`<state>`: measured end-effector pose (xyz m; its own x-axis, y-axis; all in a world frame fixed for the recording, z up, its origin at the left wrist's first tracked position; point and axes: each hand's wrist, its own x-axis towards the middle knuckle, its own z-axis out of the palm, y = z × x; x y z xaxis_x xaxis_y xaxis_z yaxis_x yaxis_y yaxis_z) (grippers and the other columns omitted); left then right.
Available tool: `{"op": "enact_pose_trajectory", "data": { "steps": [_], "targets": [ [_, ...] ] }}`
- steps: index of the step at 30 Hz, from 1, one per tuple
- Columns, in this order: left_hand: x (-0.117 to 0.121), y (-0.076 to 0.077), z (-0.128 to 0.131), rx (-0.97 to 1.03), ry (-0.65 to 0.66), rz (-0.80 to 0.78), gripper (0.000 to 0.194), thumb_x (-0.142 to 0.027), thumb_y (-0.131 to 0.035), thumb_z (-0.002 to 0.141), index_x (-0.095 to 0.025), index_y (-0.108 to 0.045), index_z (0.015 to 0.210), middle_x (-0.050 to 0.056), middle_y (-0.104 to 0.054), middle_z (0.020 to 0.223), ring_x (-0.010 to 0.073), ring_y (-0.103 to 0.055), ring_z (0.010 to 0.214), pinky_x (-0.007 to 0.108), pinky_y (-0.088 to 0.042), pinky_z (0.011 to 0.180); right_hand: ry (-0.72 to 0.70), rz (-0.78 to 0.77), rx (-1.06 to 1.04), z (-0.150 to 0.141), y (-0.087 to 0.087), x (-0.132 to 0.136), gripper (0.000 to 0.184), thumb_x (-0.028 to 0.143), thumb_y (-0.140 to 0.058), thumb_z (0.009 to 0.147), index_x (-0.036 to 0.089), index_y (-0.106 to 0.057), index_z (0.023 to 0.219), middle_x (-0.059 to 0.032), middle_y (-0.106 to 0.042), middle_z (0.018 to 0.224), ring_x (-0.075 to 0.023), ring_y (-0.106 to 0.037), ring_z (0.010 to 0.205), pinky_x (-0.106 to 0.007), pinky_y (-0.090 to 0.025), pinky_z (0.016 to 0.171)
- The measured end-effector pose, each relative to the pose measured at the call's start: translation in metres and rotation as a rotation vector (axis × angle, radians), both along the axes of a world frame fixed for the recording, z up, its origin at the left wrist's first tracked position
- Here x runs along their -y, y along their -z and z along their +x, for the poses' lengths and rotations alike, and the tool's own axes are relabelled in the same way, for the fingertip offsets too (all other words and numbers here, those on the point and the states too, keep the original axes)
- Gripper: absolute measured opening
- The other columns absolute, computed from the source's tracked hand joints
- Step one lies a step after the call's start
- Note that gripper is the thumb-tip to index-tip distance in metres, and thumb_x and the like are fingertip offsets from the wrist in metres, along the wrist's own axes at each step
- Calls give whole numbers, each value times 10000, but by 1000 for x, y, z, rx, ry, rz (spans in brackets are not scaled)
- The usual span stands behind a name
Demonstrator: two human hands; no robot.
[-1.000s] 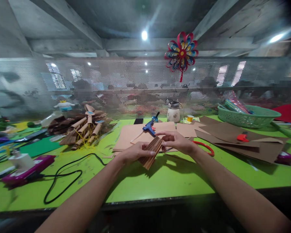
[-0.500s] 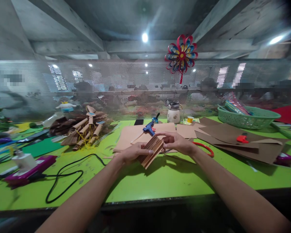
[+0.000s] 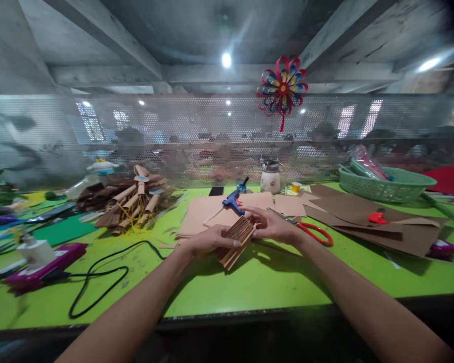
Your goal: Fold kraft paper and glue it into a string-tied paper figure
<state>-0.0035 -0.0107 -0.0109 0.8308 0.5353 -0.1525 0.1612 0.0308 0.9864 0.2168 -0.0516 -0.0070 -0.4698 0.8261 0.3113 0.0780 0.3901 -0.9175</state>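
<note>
A pleated stack of brown paper (image 3: pixel 236 241) is held tilted above the green table, its folds pressed close together. My left hand (image 3: pixel 211 242) grips its left side, thumb laid across the folds. At its upper right edge, my right hand (image 3: pixel 269 225) has its fingers and thumb closed on the paper. Just behind lies a blue glue gun (image 3: pixel 233 202) on flat brown paper sheets (image 3: pixel 196 209). Scissors with red handles (image 3: pixel 317 234) rest beside my right wrist, their blades partly hidden by it.
Rolled brown paper pieces (image 3: pixel 139 199) are heaped at left with yellow strands. A purple power strip (image 3: pixel 47 267) and black cable lie nearer. Dark brown sheets (image 3: pixel 363 222), a green basket (image 3: pixel 386 185) and a white jar (image 3: pixel 270 180) stand or lie right and behind.
The pleated paper has dropped slightly and tilted a little, still between both hands. My right hand has shifted slightly, and more of the scissors shows.
</note>
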Motion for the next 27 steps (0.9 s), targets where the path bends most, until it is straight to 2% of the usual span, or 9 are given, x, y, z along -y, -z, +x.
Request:
{"op": "enact_pose_trajectory", "data": {
  "steps": [3,5,8,11,14,20,25,27],
  "targets": [
    [2,-2,1,-16,30,24,388,-329,-715,673,-119,-616,984,83,-629,860,155,-577,709,284,-424,687,-72,-29,-22,-2,1,0,603,137,-660,697,188,-481,1271,-82,-582,1105,-173,-565,978,-331,-447,867],
    [3,-4,2,-14,42,110,419,-347,-709,677,-129,-602,1017,83,-626,891,164,-574,747,289,-423,707,-92,-90,-78,-3,2,-1,585,152,-678,684,155,-501,1242,-90,-613,1051,-175,-579,951,-337,-452,854],
    [4,-5,3,-33,24,309,484,-385,-682,701,-140,-568,1102,100,-613,992,191,-564,847,300,-416,757,-53,-160,-120,-3,5,-3,582,146,-695,654,140,-523,1210,-69,-642,923,-154,-606,815,-300,-487,736],
    [2,-2,3,-92,-54,494,520,-426,-659,710,-138,-555,1130,126,-601,1036,224,-558,892,313,-417,756,13,-195,-128,-1,11,-8,562,104,-682,628,138,-549,1173,-25,-645,770,-124,-595,659,-259,-482,618],
    [-1,3,4,-84,-133,637,540,-425,-651,714,-157,-540,1169,135,-597,1060,240,-556,914,327,-409,773,84,-251,-118,0,16,-12,521,83,-660,608,129,-577,1121,-12,-650,708,-114,-591,584,-252,-471,576],
    [3,7,7,-11,-231,681,719,-406,-667,692,-198,-393,1324,131,-602,1063,238,-563,878,353,-395,788,182,-381,-125,-1,18,-13,472,62,-645,585,140,-608,1049,-28,-675,718,-109,-612,576,-219,-460,539],
    [14,0,12,-127,-264,862,629,-458,-667,663,-198,-516,1215,138,-574,1124,306,-514,998,376,-358,847,261,-437,-179,-5,18,-13,475,11,-632,561,128,-597,1020,-24,-662,670,-107,-602,533,-223,-474,511],
    [18,-1,13,-173,-277,855,626,-442,-670,658,-209,-510,1217,134,-566,1143,326,-493,1031,379,-340,862,276,-454,-217,-7,18,-12,504,-6,-625,555,128,-577,1039,-23,-659,677,-118,-611,536,-243,-491,525]
  ]
}}
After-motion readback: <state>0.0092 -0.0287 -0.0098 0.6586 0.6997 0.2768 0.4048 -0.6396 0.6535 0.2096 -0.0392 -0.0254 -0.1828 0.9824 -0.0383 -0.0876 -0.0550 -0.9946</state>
